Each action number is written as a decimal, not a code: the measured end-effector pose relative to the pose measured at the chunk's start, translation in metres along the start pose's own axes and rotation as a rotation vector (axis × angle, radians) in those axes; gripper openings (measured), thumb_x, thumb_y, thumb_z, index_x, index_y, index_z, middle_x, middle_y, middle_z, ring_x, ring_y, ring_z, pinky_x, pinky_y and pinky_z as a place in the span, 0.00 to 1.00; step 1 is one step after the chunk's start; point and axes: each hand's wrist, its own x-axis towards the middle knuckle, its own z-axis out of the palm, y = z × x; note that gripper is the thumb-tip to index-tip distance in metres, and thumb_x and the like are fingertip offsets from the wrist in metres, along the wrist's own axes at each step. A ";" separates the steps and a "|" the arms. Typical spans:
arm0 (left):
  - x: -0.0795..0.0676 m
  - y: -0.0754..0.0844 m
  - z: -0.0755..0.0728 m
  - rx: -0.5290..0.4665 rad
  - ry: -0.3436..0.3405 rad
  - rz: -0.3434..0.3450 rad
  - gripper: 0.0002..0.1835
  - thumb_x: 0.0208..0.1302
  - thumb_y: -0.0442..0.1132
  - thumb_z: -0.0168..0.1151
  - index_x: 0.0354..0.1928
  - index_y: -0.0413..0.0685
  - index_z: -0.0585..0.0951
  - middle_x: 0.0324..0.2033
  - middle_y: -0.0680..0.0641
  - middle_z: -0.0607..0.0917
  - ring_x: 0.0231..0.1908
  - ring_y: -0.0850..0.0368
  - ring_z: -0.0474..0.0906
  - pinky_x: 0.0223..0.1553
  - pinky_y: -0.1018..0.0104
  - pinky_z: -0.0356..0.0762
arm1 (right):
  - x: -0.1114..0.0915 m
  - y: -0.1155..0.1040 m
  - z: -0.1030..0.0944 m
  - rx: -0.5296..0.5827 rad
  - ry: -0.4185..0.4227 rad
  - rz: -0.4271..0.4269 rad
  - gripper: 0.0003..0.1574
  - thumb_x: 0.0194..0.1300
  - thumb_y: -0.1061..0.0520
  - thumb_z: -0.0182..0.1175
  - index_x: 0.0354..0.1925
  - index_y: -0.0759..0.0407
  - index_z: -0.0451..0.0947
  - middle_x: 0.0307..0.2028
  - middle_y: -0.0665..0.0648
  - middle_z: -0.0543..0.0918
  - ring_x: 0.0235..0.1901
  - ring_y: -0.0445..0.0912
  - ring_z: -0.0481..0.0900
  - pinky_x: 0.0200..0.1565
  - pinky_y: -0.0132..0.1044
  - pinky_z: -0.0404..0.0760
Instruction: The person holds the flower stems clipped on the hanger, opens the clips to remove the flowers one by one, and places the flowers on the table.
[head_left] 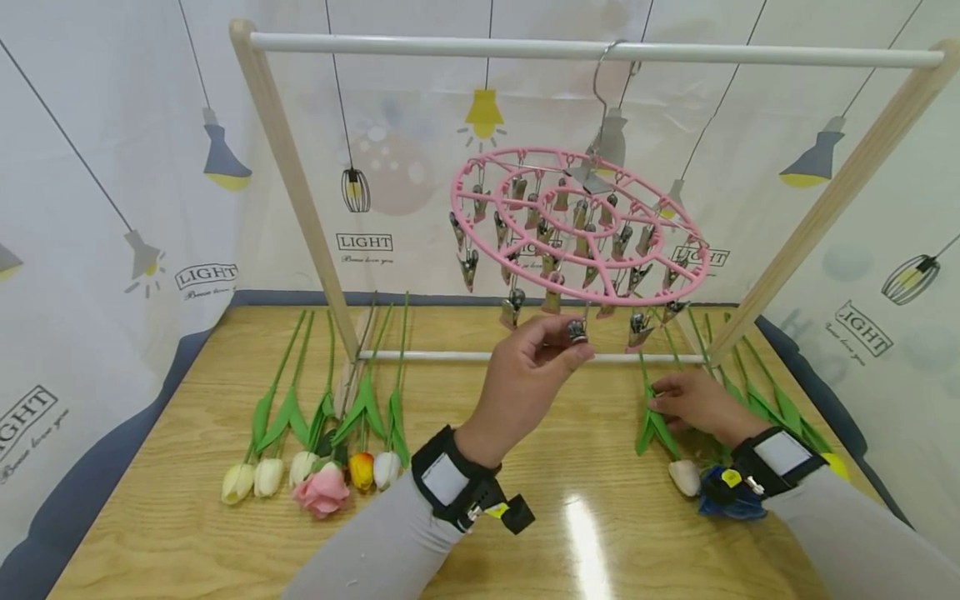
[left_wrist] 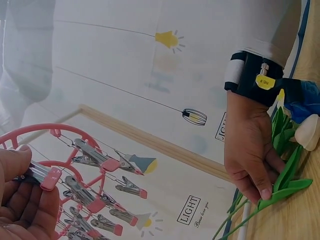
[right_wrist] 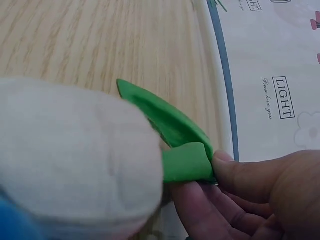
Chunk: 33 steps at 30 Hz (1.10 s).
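Observation:
My left hand [head_left: 521, 379] is raised under the near rim of a round pink clip hanger [head_left: 585, 296]. Thumb and fingers pinch one metal clip [left_wrist: 42, 175], which has pink tips. Low on the right, my right hand [head_left: 697, 404] pinches the green stem and leaves [head_left: 654, 421] of a white tulip [head_left: 684, 477]. In the right wrist view the tulip's pale bloom [right_wrist: 80, 155] looms close to the camera, and the thumb and fingers grip the base of its leaves [right_wrist: 187, 162]. A blue flower [head_left: 731, 493] lies beside that bloom, partly behind the wrist strap.
The hanger hooks on a white rod [head_left: 420, 47] between wooden posts [head_left: 296, 183]; a lower bar [head_left: 450, 356] crosses near the table. Several tulips and a pink rose [head_left: 322, 490] lie at left on the wooden table [head_left: 525, 550]. More stems and a yellow flower [head_left: 835, 465] lie at right.

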 end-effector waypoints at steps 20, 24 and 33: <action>-0.003 0.003 0.000 0.025 0.008 0.026 0.17 0.63 0.35 0.59 0.54 0.38 0.75 0.43 0.37 0.81 0.41 0.57 0.76 0.45 0.59 0.80 | -0.006 -0.002 0.006 -0.061 0.038 -0.015 0.34 0.69 0.48 0.52 0.61 0.72 0.63 0.50 0.73 0.76 0.31 0.47 0.81 0.31 0.41 0.85; -0.003 0.001 -0.001 0.043 0.008 -0.004 0.15 0.63 0.37 0.59 0.51 0.40 0.77 0.41 0.40 0.81 0.40 0.57 0.76 0.45 0.58 0.80 | -0.010 -0.007 0.004 -0.064 0.054 -0.038 0.30 0.69 0.49 0.51 0.59 0.71 0.67 0.42 0.69 0.81 0.30 0.48 0.81 0.30 0.42 0.85; -0.013 -0.040 -0.018 0.170 -0.030 -0.142 0.18 0.63 0.55 0.57 0.52 0.59 0.78 0.41 0.54 0.82 0.40 0.63 0.76 0.44 0.63 0.79 | -0.025 -0.027 -0.008 -0.143 0.081 -0.053 0.38 0.70 0.39 0.47 0.62 0.68 0.63 0.43 0.69 0.81 0.33 0.50 0.81 0.33 0.45 0.84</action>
